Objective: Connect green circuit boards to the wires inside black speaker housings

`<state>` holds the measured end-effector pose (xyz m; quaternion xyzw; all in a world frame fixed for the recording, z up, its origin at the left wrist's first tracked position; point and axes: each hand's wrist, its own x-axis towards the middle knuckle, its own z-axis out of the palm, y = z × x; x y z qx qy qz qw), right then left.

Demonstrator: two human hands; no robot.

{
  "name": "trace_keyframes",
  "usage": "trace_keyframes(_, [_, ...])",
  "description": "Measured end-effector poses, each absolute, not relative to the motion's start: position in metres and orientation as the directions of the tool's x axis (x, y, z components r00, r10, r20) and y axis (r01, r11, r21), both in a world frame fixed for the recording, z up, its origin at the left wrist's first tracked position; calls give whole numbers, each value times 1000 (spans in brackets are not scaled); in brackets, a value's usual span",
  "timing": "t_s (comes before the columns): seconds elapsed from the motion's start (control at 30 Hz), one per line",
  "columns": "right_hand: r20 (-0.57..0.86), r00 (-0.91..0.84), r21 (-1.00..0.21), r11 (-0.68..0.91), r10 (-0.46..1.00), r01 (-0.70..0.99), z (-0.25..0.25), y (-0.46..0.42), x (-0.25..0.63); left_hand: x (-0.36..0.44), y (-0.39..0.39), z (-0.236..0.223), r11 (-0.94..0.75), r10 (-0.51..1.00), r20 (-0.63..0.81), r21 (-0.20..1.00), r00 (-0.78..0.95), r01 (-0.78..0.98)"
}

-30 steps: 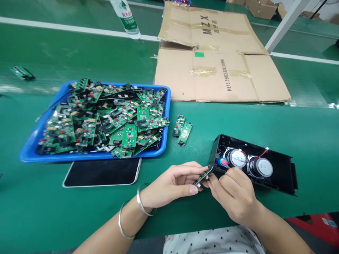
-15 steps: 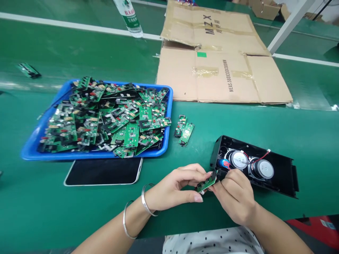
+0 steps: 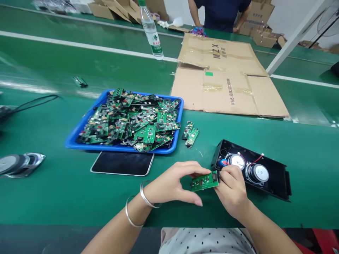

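Observation:
A green circuit board (image 3: 203, 181) is held up over the table's front part, its face with small components turned towards me. My right hand (image 3: 231, 188) is closed, pinching the board's right end beside a black part. My left hand (image 3: 177, 185) is open around the other end: its fingers reach along the upper edge and behind the board, and the thumb stands apart below. Behind my right hand lies a black speaker housing (image 3: 275, 176) with two round speakers (image 3: 261, 173) and a blue cylindrical part (image 3: 223, 162) inside.
A blue tray (image 3: 69, 143) is heaped with circuit boards; a dark-screened tablet (image 3: 122, 164) lies before it. Two loose boards (image 3: 191, 135) lie right of the tray. Farther back are flattened cardboard (image 3: 203, 93), a water bottle (image 3: 153, 37) and a person (image 3: 219, 14). A loose speaker (image 3: 19, 164) lies left.
The board has turned so its face shows more fully. My left thumb has moved away from it. The camera view has shifted up and left, bringing in the loose speaker and the person.

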<state>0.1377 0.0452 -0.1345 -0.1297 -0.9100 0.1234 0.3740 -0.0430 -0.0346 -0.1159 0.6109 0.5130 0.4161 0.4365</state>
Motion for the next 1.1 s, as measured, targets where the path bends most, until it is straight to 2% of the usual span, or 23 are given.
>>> trace_keyframes(0.1, [582, -752, -315, 938, 309, 142, -121, 44, 139, -33, -42, -107, 58, 998, -64, 930, 5, 363])
trace_keyframes(0.2, [531, -788, -364, 924, 312, 120, -102, 53, 152, -27, -53, -105, 154, 988, -152, 931, -31, 330])
trace_keyframes(0.27, [520, -767, -411, 897, 376, 161, -91, 68, 169, -25, -58, -106, 189, 980, -199, 952, 18, 242])
trace_keyframes(0.37, [499, -636, -499, 795, 589, 345, -85, 98, 195, -13, -55, -107, 221, 960, -229, 973, 161, 67])
trace_keyframes(0.43, [425, -590, -558, 712, 687, 427, -88, 114, 204, 2, -46, -103, 238, 943, -228, 971, 241, -11])
trace_keyframes(0.5, [328, -619, -600, 663, 714, 448, -96, 121, 206, 20, -33, -96, 248, 931, -232, 968, 280, -24])
trace_keyframes(0.57, [274, -662, -617, 656, 698, 435, -105, 121, 202, 33, -19, -86, 243, 939, -249, 969, 236, 53])
trace_keyframes(0.67, [292, -687, -623, 678, 665, 391, -116, 115, 198, 40, 1, -70, 236, 960, -266, 933, 83, 271])
trace_keyframes(0.77, [290, -662, -661, 645, 691, 384, -119, 113, 199, 36, 18, -55, 246, 964, -265, 882, -8, 402])
trace_keyframes(0.9, [163, -682, -705, 568, 713, 425, -118, 113, 200, 35, 39, -42, 247, 968, -234, 797, -96, 551])
trace_keyframes(1.0, [127, -670, -691, 550, 731, 469, -116, 113, 200, 40, 50, -43, 214, 973, -224, 776, -58, 593])
trace_keyframes(1.1, [190, -595, -700, 533, 781, 476, -115, 114, 202, 43, 56, -48, 208, 976, -207, 778, -71, 593])
